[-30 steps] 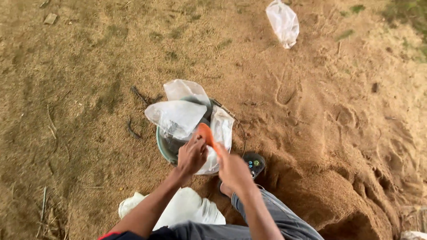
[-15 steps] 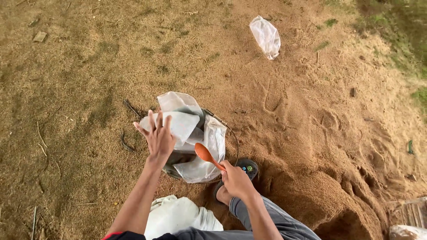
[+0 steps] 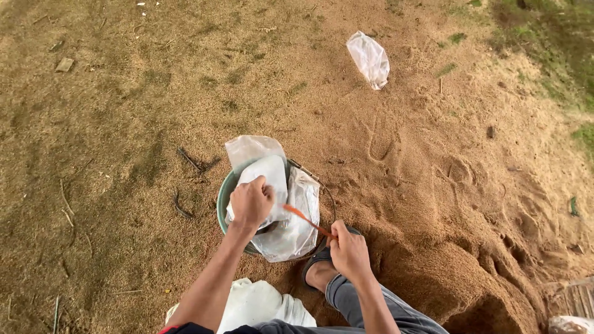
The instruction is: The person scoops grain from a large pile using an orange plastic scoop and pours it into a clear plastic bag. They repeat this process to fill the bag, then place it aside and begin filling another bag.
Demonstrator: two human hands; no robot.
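**Mia:** What are the hands doing?

**Ben:** Near the middle of the frame, a bit low, the left hand [image 3: 250, 201] is closed on the top of a clear plastic bag [image 3: 267, 180]. The bag sits in the green bucket [image 3: 223, 199]. The right hand [image 3: 349, 250], lower and to the right, is closed around the handle of an orange spoon [image 3: 301, 216]. The spoon end points into the bucket.

**Mia:** How do you do this bit well?

**Ben:** I think you hold the bag mouth wide and steady. Keep the spoon low and tip it slowly, right over the opening. Then the sand won't spill on the ground. The bag is thin, so don't tug hard.

**Mia:** What else is there?

**Ben:** Another clear bag [image 3: 296, 218] hangs over the bucket's right side. A loose plastic bag [image 3: 369, 58] lies far off on the sandy ground [image 3: 124, 111] at the top of the frame. A white sack [image 3: 260, 306] sits at the bottom by the person's knee. A dark sandal [image 3: 317, 260] is just under the right hand.

**Mia:** What changed from a moment ago?

**Ben:** Half a second ago the left hand was open, fingers spread over the bags. Now it has shut on one. The spoon was lifted with its round end showing. Now it is lower and tipped toward the bucket.
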